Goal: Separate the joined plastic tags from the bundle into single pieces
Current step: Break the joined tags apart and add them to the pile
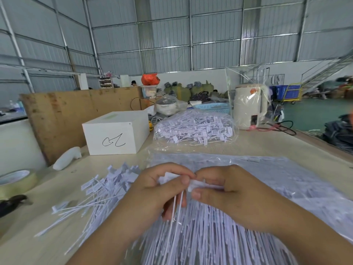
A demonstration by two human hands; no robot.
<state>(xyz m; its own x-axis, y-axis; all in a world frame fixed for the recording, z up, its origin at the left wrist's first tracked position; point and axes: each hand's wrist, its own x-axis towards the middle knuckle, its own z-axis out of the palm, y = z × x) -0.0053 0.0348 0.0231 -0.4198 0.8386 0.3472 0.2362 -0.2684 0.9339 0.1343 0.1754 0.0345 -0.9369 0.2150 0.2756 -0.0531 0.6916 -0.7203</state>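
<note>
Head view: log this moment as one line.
left hand pinching tags | right hand pinching tags | bundle under hands | singles pile left

Tags (193,185): white plastic, matt, smooth; thin stiff stems. Loose pile (107,190) same plastic. Bundle (219,241) lies on a clear glossy film sheet (277,169), crinkled w/ glare. Bag (194,129): clear plastic, shiny, wrinkled. Counter (47,236): pale wood-look laminate, smooth, low sheen. Box (116,132): white card, matt, w/ black pen mark. Board (76,115): raw brown wood, rough, stained. Tape roll (17,181): yellowish, semi-gloss. Kettle (250,106): cream plastic, smooth, under clear wrap. Basket (212,108): blue plastic, perforated. Walls (210,35): corrugated metal, grey, dull.
</note>
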